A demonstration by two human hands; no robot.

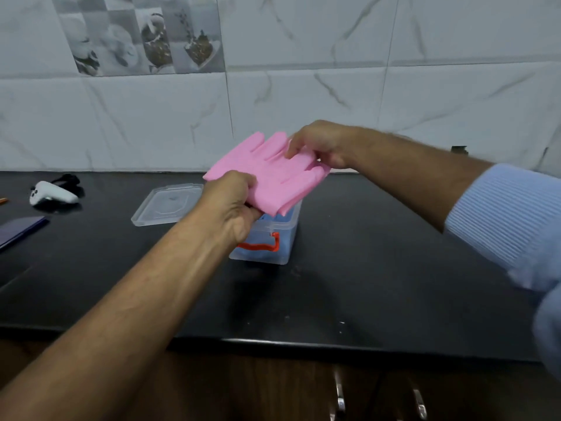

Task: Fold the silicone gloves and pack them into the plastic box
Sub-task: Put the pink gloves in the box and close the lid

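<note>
Pink silicone gloves (270,174), folded over, hang in the air just above the clear plastic box (273,238). My left hand (233,205) grips their near folded edge. My right hand (318,145) pinches the finger end at the far right. The box stands on the black counter and has an orange-red clasp (262,245) on its front. Something blue lies inside it. Its clear lid (167,205) lies flat on the counter to the left of the box.
A white controller (51,194) and a dark flat item (21,229) lie at the counter's left. The black counter (379,268) runs to a marble-tiled wall behind. Cabinet handles (340,393) show below the front edge.
</note>
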